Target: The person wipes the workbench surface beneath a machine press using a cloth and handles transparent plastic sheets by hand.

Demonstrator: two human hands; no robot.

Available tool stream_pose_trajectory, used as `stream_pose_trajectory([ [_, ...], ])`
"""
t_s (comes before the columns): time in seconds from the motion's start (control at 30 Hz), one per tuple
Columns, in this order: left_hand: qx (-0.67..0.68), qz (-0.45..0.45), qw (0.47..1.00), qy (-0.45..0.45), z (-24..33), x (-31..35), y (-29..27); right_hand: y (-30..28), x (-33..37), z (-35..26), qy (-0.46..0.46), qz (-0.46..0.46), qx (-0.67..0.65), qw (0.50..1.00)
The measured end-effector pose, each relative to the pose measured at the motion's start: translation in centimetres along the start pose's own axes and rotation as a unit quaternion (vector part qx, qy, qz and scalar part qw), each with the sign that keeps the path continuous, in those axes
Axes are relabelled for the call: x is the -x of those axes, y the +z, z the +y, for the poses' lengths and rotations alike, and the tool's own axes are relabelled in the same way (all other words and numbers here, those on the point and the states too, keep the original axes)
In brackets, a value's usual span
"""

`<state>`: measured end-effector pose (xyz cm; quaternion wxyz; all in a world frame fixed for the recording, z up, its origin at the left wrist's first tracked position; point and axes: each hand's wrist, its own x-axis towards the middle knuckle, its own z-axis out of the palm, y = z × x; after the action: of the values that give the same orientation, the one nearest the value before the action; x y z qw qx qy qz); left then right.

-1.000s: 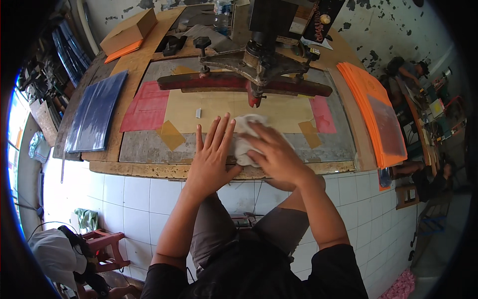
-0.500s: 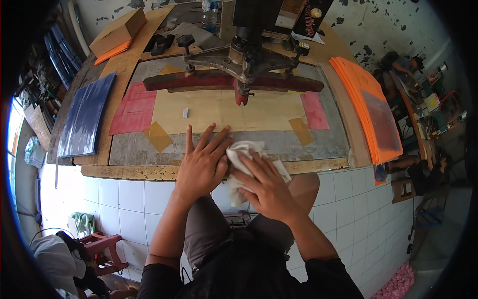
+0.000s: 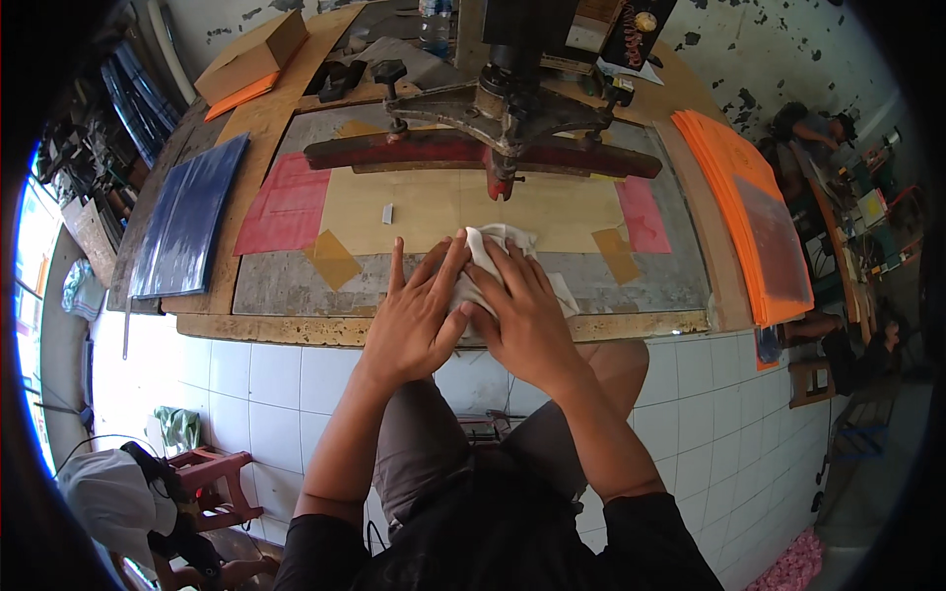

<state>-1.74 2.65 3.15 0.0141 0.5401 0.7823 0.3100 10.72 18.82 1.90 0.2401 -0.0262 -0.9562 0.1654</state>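
One white cloth (image 3: 512, 233) lies beneath the flat right hand (image 3: 527, 320), its fingers extended, newly shifted forward from the near edge of the bench (image 3: 286, 295), suggesting wiping is underway; the left hand (image 3: 416, 320), fingers apart, rests just beside.

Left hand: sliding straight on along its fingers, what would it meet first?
Across the pale yellow sheet, the left hand would probably meet the dark red bar first, perhaps brushing the white cloth; the bar's height is unclear.
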Motion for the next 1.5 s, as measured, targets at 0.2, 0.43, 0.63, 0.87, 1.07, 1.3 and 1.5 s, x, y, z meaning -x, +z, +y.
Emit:
stream_pose_trajectory([
  [0.2,-0.054,0.032,0.998,0.008,0.0,0.0,0.7,-2.6,3.0,0.3,-0.049,-0.069,-0.047,0.995],
  [0.43,-0.123,0.022,0.992,0.002,0.8,0.0,0.7,-9.1,10.5,10.8,0.189,0.07,0.133,0.97],
  [0.63,-0.149,0.038,0.988,-0.018,0.3,-0.8,1.6,-7.5,9.4,9.9,0.168,0.117,0.143,0.968],
  [0.87,-0.15,0.044,0.987,0.03,0.9,-1.6,0.4,-6.3,5.8,9.8,0.179,0.102,0.147,0.967],
  [1.07,-0.082,-0.01,0.996,0.041,0.2,-0.3,1.1,-5.1,3.8,8.6,0.189,0.099,0.155,0.965],
  [1.3,0.009,-0.018,0.999,0.05,-0.3,-0.5,0.7,-0.1,5.0,-2.4,-0.011,-0.021,0.005,1.0],
  [1.5,-0.008,-0.049,0.999,0.018,0.7,-0.4,-0.3,-6.6,6.6,4.8,0.112,-0.023,0.091,0.989],
])
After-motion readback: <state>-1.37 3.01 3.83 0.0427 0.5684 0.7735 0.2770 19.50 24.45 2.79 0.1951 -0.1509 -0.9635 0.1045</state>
